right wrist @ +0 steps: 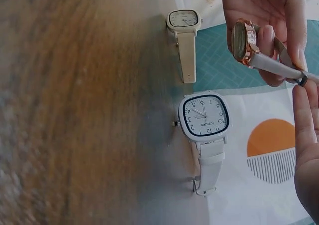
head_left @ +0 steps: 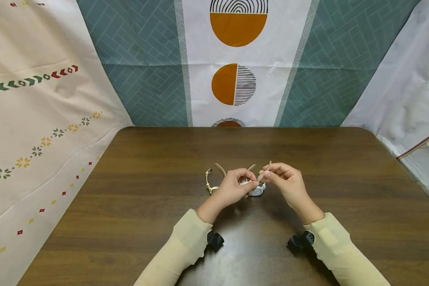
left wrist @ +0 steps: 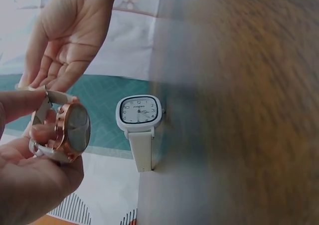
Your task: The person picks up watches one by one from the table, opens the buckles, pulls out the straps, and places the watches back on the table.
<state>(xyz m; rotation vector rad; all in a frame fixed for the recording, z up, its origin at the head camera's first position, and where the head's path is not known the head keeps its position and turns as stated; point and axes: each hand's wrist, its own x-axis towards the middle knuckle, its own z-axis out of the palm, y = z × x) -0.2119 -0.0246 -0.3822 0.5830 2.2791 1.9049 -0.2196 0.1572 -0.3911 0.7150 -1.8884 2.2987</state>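
My left hand (head_left: 236, 186) grips a round rose-gold watch (left wrist: 75, 130) with a pale strap (right wrist: 274, 65), held just above the brown table (head_left: 146, 206). My right hand (head_left: 282, 178) pinches the free end of that strap, which sticks up between the fingers. In the left wrist view the right hand (left wrist: 65, 40) shows its palm, with the fingertips at the strap. Under the hands a white square-faced watch (right wrist: 204, 116) lies on the table. A cream watch (right wrist: 184, 20) with a small square face lies to its left, also in the head view as the cream watch (head_left: 211, 180).
Patterned cloth backdrops (head_left: 236, 59) stand along the table's back, left and right edges. Bare wood lies all round the hands, out to the rounded far corners and the near edge.
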